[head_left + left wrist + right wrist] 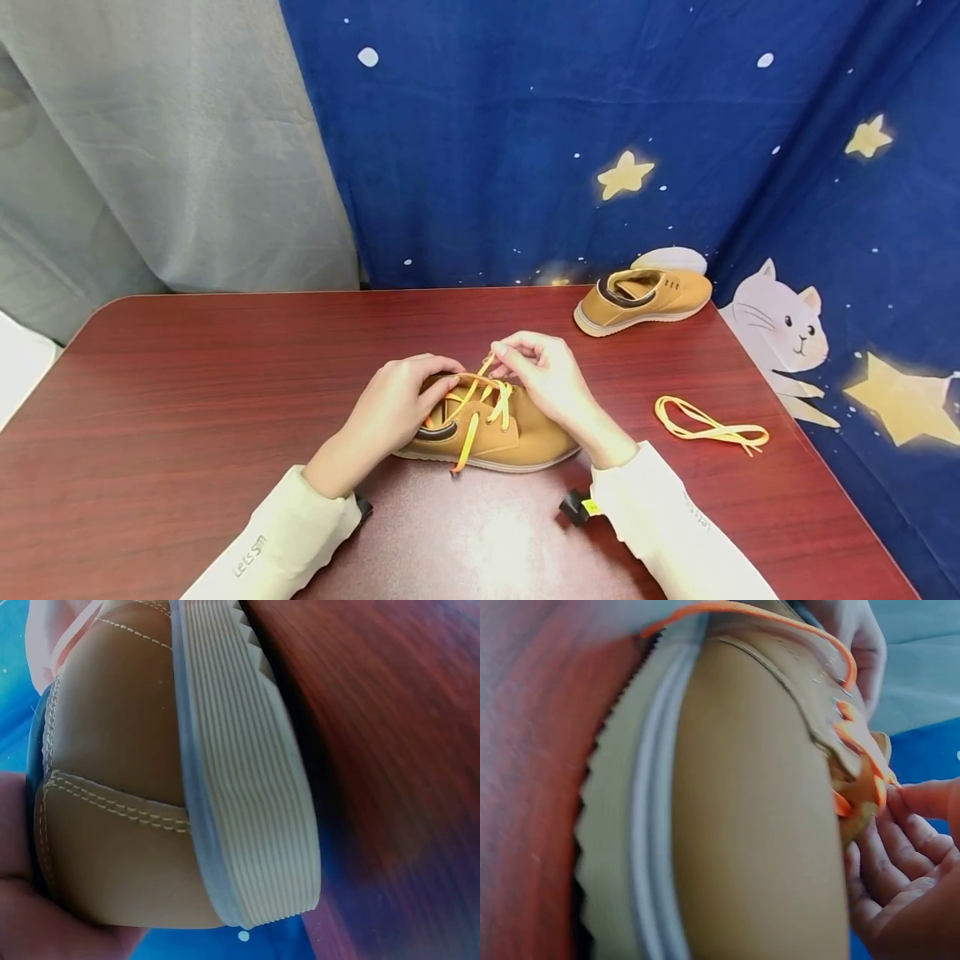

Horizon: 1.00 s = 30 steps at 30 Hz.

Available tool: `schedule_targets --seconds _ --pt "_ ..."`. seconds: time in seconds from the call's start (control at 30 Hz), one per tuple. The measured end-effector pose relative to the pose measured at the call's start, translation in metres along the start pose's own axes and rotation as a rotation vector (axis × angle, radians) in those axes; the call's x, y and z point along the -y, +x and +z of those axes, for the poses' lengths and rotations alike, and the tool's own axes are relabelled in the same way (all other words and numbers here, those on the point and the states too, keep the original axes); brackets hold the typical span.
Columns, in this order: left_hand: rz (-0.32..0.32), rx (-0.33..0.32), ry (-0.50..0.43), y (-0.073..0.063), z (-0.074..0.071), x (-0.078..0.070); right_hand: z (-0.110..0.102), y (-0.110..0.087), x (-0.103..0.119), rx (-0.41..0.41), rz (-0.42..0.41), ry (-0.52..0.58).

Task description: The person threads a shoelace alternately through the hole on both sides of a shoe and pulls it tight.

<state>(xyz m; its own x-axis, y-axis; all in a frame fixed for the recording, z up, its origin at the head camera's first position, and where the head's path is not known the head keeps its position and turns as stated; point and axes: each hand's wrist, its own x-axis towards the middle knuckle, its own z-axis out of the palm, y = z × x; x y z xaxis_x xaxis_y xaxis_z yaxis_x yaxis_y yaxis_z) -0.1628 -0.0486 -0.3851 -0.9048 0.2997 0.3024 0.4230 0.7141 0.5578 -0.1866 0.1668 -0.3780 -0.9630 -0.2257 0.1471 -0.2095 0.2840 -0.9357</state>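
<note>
A tan lace-up shoe stands on the table with its toe to the right. Yellow-orange lace crosses its front eyelets, and one loose end hangs down the near side. At the ankle opening, my left hand holds the shoe's upper; its fingertips are partly hidden. My right hand pinches a length of lace just above the far row of eyelets. In the right wrist view the thumb and index finger of the right hand meet on the orange-looking lace. The heel fills much of the left wrist view.
A second tan shoe, with no lace in its visible eyelets, stands at the table's back right corner. A folded yellow lace lies on the right side of the red-brown table. Curtains hang behind the table.
</note>
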Motion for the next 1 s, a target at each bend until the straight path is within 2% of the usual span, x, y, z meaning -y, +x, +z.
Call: schedule_targets --seconds 0.1,0.17,0.33,0.43,0.67,0.87,1.0 --pt "-0.003 0.004 0.021 0.0 0.0 0.0 -0.003 0.001 0.001 -0.048 0.0 0.028" --pt "-0.005 0.005 0.031 0.0 0.0 0.0 -0.002 0.001 0.0 -0.034 0.022 0.024" --pt "-0.012 0.005 0.033 -0.001 0.0 0.001 0.002 0.0 -0.003 0.145 0.12 -0.002" --pt "-0.013 0.006 0.027 -0.002 0.001 0.001 0.004 -0.002 -0.006 0.195 0.111 0.017" --pt "-0.007 0.0 0.033 -0.001 0.002 0.0 0.005 -0.003 -0.007 0.123 0.051 0.032" --pt "-0.003 -0.015 0.039 -0.001 0.001 0.0 -0.001 0.002 -0.004 0.046 0.057 0.143" --pt "0.0 -0.018 0.031 -0.001 0.001 -0.001 -0.011 0.005 -0.002 -0.025 0.049 0.144"
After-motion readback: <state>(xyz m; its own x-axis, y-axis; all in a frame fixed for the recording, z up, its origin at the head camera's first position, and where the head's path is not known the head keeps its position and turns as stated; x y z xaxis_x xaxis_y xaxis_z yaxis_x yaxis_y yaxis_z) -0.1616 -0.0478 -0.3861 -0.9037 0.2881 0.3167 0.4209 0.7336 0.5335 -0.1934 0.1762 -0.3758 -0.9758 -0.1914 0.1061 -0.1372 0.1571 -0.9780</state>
